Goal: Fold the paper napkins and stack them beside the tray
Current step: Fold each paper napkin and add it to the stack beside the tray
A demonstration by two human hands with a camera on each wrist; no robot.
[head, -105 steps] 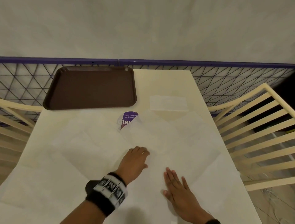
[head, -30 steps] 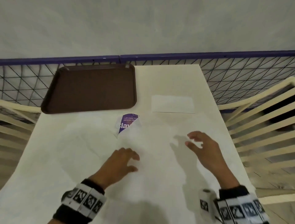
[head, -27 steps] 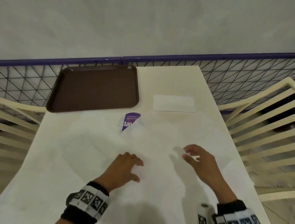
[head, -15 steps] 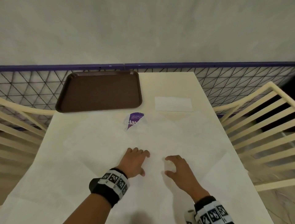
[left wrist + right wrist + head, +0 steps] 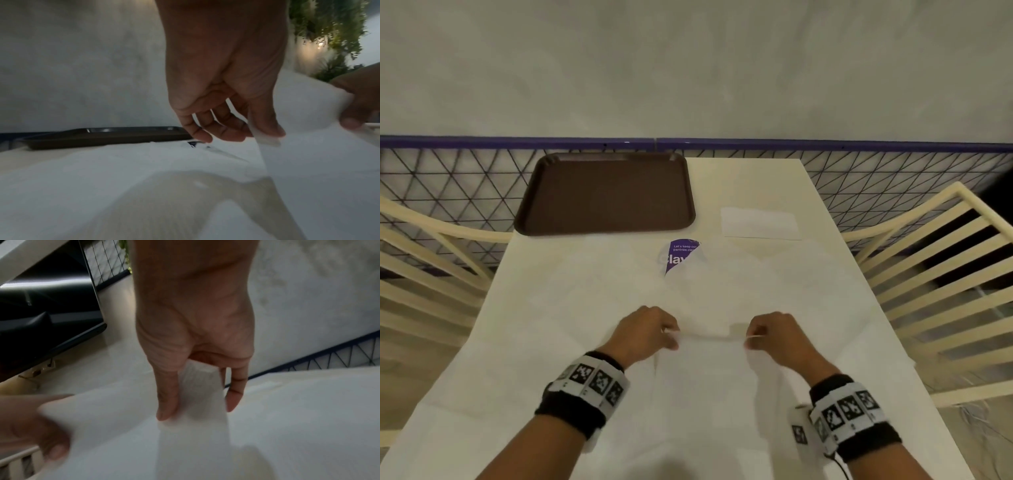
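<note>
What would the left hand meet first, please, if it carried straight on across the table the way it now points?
Probably the purple sticker ahead of the left hand, then the brown tray's near right corner; only flat napkins lie between, though depth is uncertain.

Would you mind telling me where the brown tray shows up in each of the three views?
Head: the tray lies at upper left, on the table's far left corner by the mesh fence.
Left wrist: it is a low dark strip at mid-left, left of the left hand's fingers.
Right wrist: not in view.
Shared landmark: the lifted napkin, pinched by the left hand and right hand.
</note>
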